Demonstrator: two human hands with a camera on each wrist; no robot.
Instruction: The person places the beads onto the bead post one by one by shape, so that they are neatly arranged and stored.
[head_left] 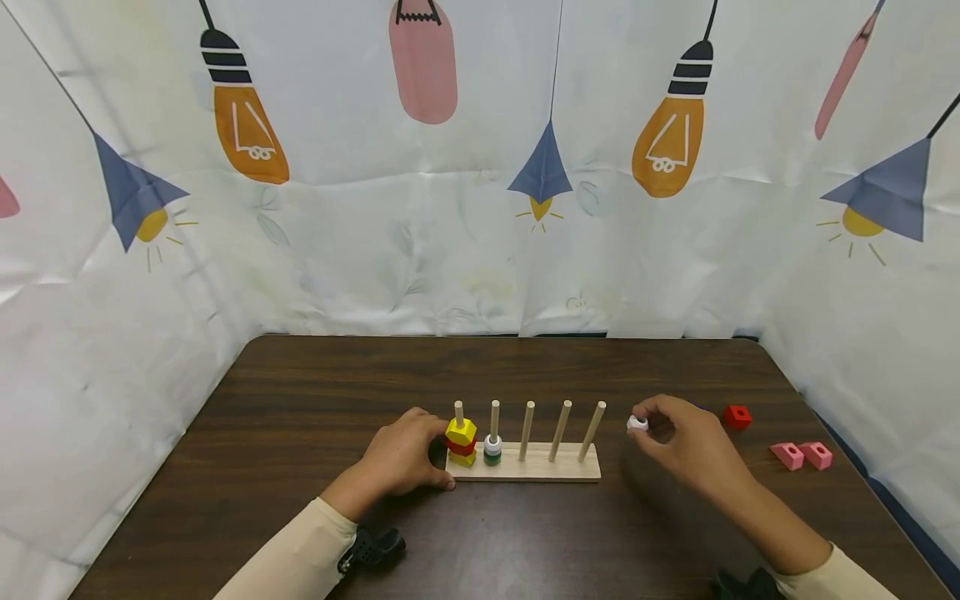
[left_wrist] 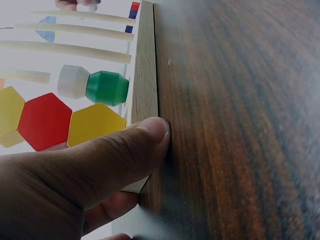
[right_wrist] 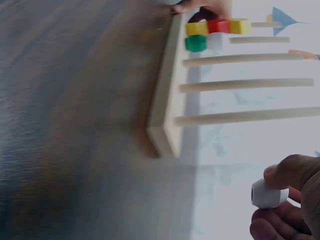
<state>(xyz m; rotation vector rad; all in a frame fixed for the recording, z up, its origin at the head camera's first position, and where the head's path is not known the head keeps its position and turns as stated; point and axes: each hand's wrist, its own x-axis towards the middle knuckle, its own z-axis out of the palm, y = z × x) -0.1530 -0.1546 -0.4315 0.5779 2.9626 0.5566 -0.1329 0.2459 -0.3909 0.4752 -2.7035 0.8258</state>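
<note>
A wooden peg board point(head_left: 540, 468) with several upright pegs lies on the table. My left hand point(head_left: 408, 454) grips its left end, thumb point(left_wrist: 142, 137) along the front edge. The leftmost peg carries a yellow bead point(head_left: 461, 431) on top, a red bead point(left_wrist: 45, 121) in the middle and another yellow bead point(left_wrist: 95, 124) at the bottom. On the second peg a white bead point(left_wrist: 73, 81) sits over a green bead point(left_wrist: 107, 88); the other pegs are bare. Right of the board, my right hand point(head_left: 693, 442) pinches a loose white bead point(right_wrist: 269, 195) between thumb and fingers, above the table.
Beyond the right hand lie a red bead point(head_left: 738, 417) and two pink beads point(head_left: 787, 456) near the right edge of the dark wooden table point(head_left: 315, 375). A sliver of something blue shows behind that hand. A patterned white curtain point(head_left: 480, 275) hangs behind the table.
</note>
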